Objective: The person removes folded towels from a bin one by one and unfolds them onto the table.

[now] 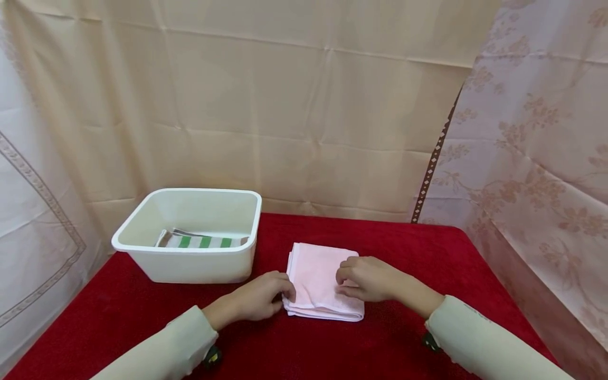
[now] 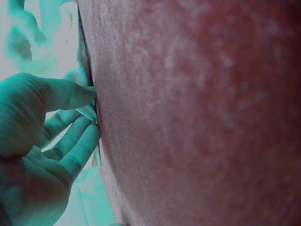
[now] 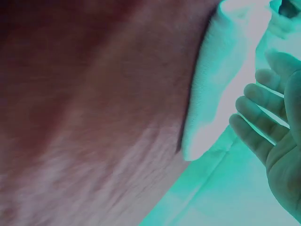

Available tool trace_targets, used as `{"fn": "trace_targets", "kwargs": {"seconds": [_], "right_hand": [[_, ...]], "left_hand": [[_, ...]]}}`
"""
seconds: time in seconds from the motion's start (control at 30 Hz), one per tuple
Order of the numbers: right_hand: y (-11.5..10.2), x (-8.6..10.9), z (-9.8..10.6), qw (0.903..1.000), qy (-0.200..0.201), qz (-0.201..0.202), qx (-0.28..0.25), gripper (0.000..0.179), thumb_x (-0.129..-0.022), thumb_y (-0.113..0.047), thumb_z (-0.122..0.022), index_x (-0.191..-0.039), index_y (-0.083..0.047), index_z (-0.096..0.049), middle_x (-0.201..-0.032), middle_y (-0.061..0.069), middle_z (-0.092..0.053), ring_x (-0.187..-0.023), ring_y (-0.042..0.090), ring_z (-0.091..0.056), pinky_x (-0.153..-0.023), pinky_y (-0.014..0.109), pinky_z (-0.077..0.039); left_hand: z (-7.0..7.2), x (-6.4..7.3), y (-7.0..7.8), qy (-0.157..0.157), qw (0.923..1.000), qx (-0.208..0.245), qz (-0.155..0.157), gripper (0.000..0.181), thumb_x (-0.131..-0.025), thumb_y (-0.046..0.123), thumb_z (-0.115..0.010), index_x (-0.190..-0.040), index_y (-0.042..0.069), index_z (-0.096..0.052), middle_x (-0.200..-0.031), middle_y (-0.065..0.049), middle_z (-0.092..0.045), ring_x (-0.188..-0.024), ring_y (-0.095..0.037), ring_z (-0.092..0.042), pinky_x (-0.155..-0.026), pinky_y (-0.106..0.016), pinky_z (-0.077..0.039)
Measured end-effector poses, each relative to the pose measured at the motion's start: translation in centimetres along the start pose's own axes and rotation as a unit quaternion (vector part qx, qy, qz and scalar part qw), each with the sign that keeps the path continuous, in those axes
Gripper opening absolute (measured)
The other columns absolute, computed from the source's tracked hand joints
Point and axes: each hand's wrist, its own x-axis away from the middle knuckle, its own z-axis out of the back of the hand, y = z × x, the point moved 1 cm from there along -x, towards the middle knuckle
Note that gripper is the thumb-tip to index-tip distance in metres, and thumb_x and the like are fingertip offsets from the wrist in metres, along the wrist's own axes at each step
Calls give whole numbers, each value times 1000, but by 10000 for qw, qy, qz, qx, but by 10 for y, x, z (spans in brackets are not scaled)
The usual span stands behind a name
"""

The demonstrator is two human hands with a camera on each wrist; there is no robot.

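Two pale sleeves [image 1: 161, 345] are closest, over a big red table [image 1: 313, 351]. A white tub [image 1: 199, 270] sits at the back left. To its right, the folded pink cloth [image 1: 319, 277] lies flat, long way pointing away from the person, layered edge facing them. The left hand [image 1: 260, 296] touches its left edge with bent fingers; I can't tell if they pinch. The right hand [image 1: 369, 278], fingers loose, holds nothing by its right edge. A striped cloth [image 1: 204, 241] lies in the tub.

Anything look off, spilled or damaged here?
Mainly color: both wrist views turn the pink towel greenish, while the head view shows it pink. Its layers also don't sit quite flush along the left side. No spill or damage shows on the red tablecloth.
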Motion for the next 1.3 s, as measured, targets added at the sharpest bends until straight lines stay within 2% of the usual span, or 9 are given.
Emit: {"fn": "trace_targets", "kwargs": {"seconds": [0.27, 0.53, 0.67, 0.87, 1.07, 1.3], "right_hand": [[10, -53, -5, 9992, 158, -156, 324, 9, -92, -18, -75, -100, -15, -71, -94, -2, -66, -86, 15, -61, -73, 31, -55], [16, -98, -15, 9973, -14, -72, 734, 14, -94, -16, -73, -108, -14, -70, -101, 0, -66, -96, 19, -61, -82, 32, -55], [14, -114, -18, 9962, -316, -29, 811, 26, -93, -12, -71, -119, -14, -69, -112, 1, -65, -105, 20, -59, -91, 32, -53], [9, -130, -18, 9938, -706, 44, 862, 43, -89, -6, -67, -131, -12, -65, -123, 4, -64, -112, 24, -60, -100, 35, -50], [8, -137, -23, 9901, -1020, 28, 963, 38, -89, -7, -65, -127, -14, -68, -121, 3, -65, -113, 23, -59, -99, 34, -49], [9, -138, -24, 9903, -1058, -126, 893, 37, -90, -9, -68, -126, -16, -69, -119, 2, -65, -110, 23, -59, -95, 34, -51]], "left_hand": [[-2, 2, -3, 90, 9999, -69, -112, 23, -83, -4, -69, -95, 15, -72, -95, 7, -64, -91, -6, -57, -87, -26, -50], [-3, 1, -2, 113, 9998, -81, -118, 23, -82, -5, -70, -95, 15, -72, -94, 7, -64, -91, -6, -57, -88, -26, -50], [-3, 3, -1, 119, 9998, -82, -123, 23, -83, -5, -69, -96, 14, -72, -95, 6, -64, -91, -6, -58, -88, -26, -50], [0, 4, -1, 104, 9999, -81, -105, 23, -83, -5, -70, -97, 13, -72, -96, 5, -65, -92, -7, -58, -89, -27, -50], [-1, 4, -1, 63, 9999, -87, -56, 23, -83, -4, -70, -97, 13, -72, -97, 4, -65, -93, -8, -58, -90, -27, -50], [0, 4, -1, 41, 9999, -105, -32, 22, -84, -4, -71, -98, 14, -72, -97, 4, -65, -93, -7, -58, -89, -26, -50]]}}
